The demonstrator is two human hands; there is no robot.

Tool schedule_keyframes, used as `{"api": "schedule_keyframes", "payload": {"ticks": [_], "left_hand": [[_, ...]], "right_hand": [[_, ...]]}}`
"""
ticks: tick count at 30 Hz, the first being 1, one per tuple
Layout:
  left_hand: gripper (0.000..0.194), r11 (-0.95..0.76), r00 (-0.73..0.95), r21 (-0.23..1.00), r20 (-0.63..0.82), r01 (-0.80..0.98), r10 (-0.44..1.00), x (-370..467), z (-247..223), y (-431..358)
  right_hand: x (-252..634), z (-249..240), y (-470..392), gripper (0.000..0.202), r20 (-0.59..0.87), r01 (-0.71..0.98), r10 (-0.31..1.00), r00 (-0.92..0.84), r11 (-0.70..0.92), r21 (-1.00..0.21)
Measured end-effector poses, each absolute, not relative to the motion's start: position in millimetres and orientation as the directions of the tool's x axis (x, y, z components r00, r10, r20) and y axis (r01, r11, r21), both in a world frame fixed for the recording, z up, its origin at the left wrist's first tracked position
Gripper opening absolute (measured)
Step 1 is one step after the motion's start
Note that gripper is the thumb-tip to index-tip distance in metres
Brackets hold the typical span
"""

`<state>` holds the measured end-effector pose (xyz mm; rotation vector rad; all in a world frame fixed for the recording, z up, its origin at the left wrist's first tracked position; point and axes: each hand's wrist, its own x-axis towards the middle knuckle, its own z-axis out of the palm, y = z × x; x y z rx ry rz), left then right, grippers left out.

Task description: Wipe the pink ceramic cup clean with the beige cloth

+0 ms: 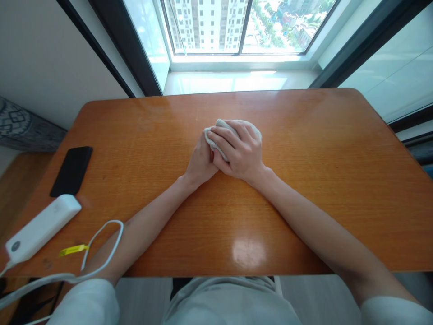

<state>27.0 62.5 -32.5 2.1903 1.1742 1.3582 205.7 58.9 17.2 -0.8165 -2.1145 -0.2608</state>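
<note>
Just above centre of the frame, the cloth [221, 124] is bunched between the left hand [202, 155] and right hand [241, 146] over the bench [338, 158]. The right fingers curl closed around it; the left ones are mostly hidden, their grip unclear. The step looks like clasping; repositioning calls for looser right fingers.

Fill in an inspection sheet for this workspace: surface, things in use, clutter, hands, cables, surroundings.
Surface: wooden table, glare near the front edge.
Things in use: white cloth, bunched between the hands.
Clutter: black phone and white device on the left side.
Hands: right hand curled over the cloth; left hand against it, fingers mostly hidden.
Cables: white cable looping at the left forearm, yellow tag attached.
Surroundings: window beyond the far edge.
</note>
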Motion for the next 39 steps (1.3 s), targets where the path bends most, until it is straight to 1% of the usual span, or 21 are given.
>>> {"api": "schedule_keyframes", "payload": {"ticks": [2,4,5,6,8,10,13,15,18,22,24,30,32,34,36,39], "left_hand": [[0.039,-0.618,0.226,0.652,0.586,0.439,0.778,26,-31,61],[0.037,-0.588,0.244,0.678,0.54,0.441,0.806,27,-28,60],[0.034,-0.571,0.249,0.685,0.518,0.453,0.819,28,-27,59],[0.031,-0.555,0.25,0.69,0.499,0.466,0.83,28,-26,58],[0.029,-0.54,0.248,0.69,0.484,0.482,0.839,30,-24,57],[0.034,-0.549,0.253,0.685,0.492,0.478,0.833,32,-24,57],[0.046,-0.567,0.266,0.679,0.504,0.466,0.822,32,-25,58],[0.049,-0.561,0.261,0.678,0.5,0.475,0.826,32,-27,58],[0.052,-0.553,0.253,0.676,0.497,0.487,0.83,32,-29,58],[0.052,-0.562,0.25,0.674,0.509,0.479,0.824,33,-30,58],[0.05,-0.565,0.253,0.673,0.51,0.478,0.822,34,-30,58],[0.05,-0.557,0.255,0.677,0.5,0.482,0.828,33,-29,57],[0.05,-0.555,0.251,0.678,0.5,0.483,0.829,33,-29,56],[0.049,-0.557,0.251,0.678,0.502,0.48,0.828,32,-29,57],[0.047,-0.561,0.255,0.68,0.504,0.471,0.825,30,-30,58],[0.043,-0.567,0.26,0.689,0.507,0.45,0.822,29,-30,59]], "right_hand": [[204,16,58,0.043,0.789,0.635,0.441,-0.428,0.768,-0.085],[203,16,58,0.045,0.824,0.649,0.405,-0.396,0.758,-0.06],[203,16,57,0.044,0.841,0.656,0.394,-0.371,0.752,-0.063],[203,16,57,0.043,0.848,0.662,0.407,-0.34,0.744,-0.092],[204,16,57,0.041,0.834,0.654,0.482,-0.268,0.727,-0.21],[205,16,57,0.042,0.802,0.633,0.562,-0.203,0.7,-0.331],[205,17,58,0.044,0.775,0.607,0.622,-0.114,0.661,-0.441],[205,17,59,0.045,0.767,0.578,0.64,-0.043,0.642,-0.504],[205,16,63,0.046,0.736,0.492,0.674,0.064,0.62,-0.611],[208,5,70,0.051,0.63,0.323,0.758,0.168,0.561,-0.762],[212,-5,77,0.053,0.583,0.247,0.787,0.203,0.535,-0.808],[225,-42,108,0.058,0.517,0.067,0.82,0.246,0.518,-0.853],[226,-47,112,0.059,0.501,0.04,0.828,0.253,0.508,-0.86],[225,-45,109,0.059,0.514,0.072,0.826,0.232,0.513,-0.856],[221,-37,97,0.057,0.553,0.146,0.806,0.212,0.533,-0.833],[215,-16,75,0.049,0.654,0.3,0.74,0.157,0.595,-0.745]]}}
